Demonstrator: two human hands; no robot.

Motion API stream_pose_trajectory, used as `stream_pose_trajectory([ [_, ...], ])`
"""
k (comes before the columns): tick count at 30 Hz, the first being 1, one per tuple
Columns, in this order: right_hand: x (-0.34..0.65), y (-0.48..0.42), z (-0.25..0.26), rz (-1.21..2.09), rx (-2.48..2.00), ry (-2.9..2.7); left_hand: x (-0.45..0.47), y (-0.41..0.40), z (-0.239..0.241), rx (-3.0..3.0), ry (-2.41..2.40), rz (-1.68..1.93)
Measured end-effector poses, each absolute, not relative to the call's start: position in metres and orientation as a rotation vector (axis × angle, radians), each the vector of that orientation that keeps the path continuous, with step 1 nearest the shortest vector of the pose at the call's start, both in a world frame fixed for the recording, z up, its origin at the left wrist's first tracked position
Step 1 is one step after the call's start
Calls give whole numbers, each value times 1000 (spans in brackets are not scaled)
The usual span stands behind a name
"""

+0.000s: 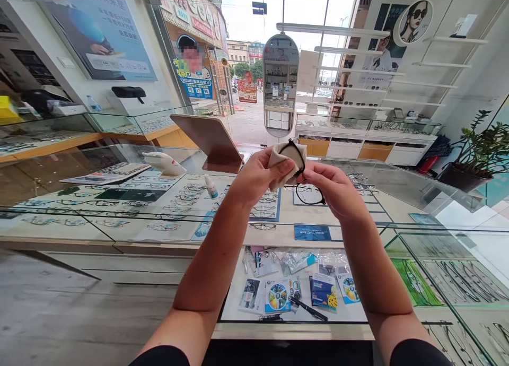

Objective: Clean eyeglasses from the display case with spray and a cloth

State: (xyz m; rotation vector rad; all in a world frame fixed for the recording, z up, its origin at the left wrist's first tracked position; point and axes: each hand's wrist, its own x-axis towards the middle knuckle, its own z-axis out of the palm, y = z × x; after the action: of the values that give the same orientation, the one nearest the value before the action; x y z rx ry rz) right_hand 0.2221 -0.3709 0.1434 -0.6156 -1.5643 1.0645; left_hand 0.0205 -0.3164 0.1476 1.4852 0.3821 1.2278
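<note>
I hold a pair of black-framed glasses (310, 195) up in front of me above a glass display counter (119, 217). My left hand (258, 177) pinches a beige cleaning cloth (288, 156) around one lens, thumb on top. My right hand (334, 188) grips the frame from the other side, fingers closed; the lower lens ring hangs below it. Part of the frame is hidden by the cloth and my fingers.
The counter holds several rows of spectacle frames. On top stand a small dropper bottle (211, 186), a white spray bottle (165, 163) and a tilted mirror (210, 142). An oval mirror (280, 85) hangs ahead. A potted plant (477, 154) stands right. Packets and a pen (308, 308) lie on the lower shelf.
</note>
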Motion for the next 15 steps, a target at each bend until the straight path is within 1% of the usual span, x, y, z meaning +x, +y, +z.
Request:
stream_pose_trajectory([
  [4,219,-370,140,1083,-630,-1551,21,-322,149,1571,399,1264],
  [11,214,-367,131,1079,-614,-1615,39,-328,143,1604,456,1556],
  [15,213,-368,133,1089,-600,-1617,43,-326,141,1556,497,1611],
])
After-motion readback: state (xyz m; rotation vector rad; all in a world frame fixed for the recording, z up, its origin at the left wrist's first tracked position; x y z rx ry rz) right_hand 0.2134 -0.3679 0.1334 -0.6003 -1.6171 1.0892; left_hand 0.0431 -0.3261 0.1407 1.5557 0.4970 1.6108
